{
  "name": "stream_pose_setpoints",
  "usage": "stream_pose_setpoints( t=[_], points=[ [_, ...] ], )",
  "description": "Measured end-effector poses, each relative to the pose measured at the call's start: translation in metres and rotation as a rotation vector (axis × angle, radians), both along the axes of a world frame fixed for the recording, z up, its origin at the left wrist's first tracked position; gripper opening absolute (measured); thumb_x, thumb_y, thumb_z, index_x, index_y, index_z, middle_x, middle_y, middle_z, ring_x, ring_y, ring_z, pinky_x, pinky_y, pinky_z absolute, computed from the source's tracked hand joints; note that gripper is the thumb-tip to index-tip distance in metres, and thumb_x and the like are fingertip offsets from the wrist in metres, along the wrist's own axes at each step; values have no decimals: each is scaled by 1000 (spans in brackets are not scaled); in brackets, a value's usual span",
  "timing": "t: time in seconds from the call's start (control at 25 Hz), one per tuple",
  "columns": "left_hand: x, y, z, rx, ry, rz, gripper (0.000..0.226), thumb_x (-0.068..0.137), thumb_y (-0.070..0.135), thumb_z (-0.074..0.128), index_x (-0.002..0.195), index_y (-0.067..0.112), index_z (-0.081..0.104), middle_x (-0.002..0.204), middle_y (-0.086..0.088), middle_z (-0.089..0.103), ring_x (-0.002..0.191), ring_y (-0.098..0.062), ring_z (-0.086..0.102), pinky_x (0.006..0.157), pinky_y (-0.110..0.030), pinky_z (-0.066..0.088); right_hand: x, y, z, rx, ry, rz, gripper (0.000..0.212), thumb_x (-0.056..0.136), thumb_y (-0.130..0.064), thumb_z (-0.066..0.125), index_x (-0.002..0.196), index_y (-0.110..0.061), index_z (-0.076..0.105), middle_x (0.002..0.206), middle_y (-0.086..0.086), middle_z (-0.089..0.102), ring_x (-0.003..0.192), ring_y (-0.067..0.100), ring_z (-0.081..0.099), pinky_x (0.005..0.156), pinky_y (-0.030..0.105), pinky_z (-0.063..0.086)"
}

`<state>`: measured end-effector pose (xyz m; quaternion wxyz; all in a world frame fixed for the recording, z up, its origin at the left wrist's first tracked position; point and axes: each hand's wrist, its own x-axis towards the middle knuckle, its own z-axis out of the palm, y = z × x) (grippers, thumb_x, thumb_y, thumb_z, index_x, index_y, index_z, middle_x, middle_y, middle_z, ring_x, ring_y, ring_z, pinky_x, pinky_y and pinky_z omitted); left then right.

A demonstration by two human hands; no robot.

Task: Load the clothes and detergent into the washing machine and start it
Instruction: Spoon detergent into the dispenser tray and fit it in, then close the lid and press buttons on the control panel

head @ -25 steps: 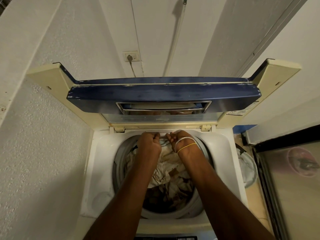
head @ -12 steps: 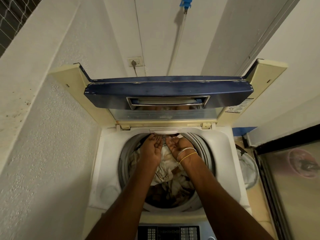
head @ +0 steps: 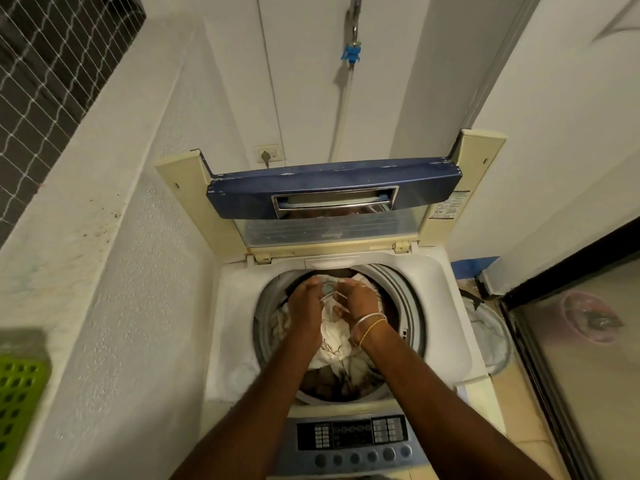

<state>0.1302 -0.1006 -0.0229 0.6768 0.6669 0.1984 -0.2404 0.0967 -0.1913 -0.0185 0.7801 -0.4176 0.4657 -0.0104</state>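
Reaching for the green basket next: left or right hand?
Left, probably. The green basket sits far left of the washing machine, on the left hand's side; the right hand would cross over. Both are on the clothes.
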Motion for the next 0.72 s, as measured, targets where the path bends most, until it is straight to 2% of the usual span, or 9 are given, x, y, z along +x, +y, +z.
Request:
stream_pose_setpoints(
  t=[0.08,0.2,0.28,0.36,0.52,0.56,0.64,0.72],
  points=[
    [-13,7,10,100,-134,-94,26,98,25,54,118,17,69,115,-5,71,105,-22,67,96,-42,55,-12,8,8,-151,-42,33,19,92,-15,60,110,-14,67,96,9,68,87,19,63,71,33,52],
    [-31,15,29,174,-311,-200,26,101,20,50,119,12,68,114,-4,70,106,-19,65,97,-38,53,-28,19,15,-412,-71,124,30,91,-20,62,120,-16,63,104,8,69,92,20,63,85,38,53],
    [-38,22,35,224,-438,-260,25,102,19,49,117,11,68,111,0,69,105,-19,65,93,-31,53,-41,25,25,-585,-83,208,34,91,-26,61,124,-19,61,109,3,69,96,17,64,90,36,53],
    [-45,29,38,290,-559,-314,24,103,18,49,117,12,68,108,5,67,104,-17,65,86,-19,47,-53,29,36,-761,-81,301,35,93,-32,61,126,-22,60,113,-1,68,102,15,63,94,36,51],
    [-61,47,46,340,-654,-365,27,103,21,52,125,14,65,121,0,67,108,-9,60,86,-6,38,-75,32,49,-995,-71,441,45,95,-38,59,134,-18,56,126,0,64,116,16,60,101,34,48],
    [-64,51,47,346,-688,-384,27,103,21,53,127,15,64,124,-1,67,112,-11,60,91,-8,40,-80,32,53,-1056,-94,468,45,94,-40,57,134,-19,56,126,-1,65,117,16,60,102,35,48],
    [-68,62,48,379,-750,-445,30,102,24,54,131,18,61,130,-2,65,120,-16,60,103,-22,45,-88,31,58,-1183,-146,518,44,93,-41,56,132,-21,57,124,-1,65,116,16,59,104,37,47],
    [-70,72,48,460,-820,-531,39,101,35,51,136,19,57,138,-3,61,128,-19,57,111,-36,45,-95,30,65,-1296,-167,564,44,94,-36,57,134,-18,55,132,4,61,124,19,54,111,29,35]
  ],
)
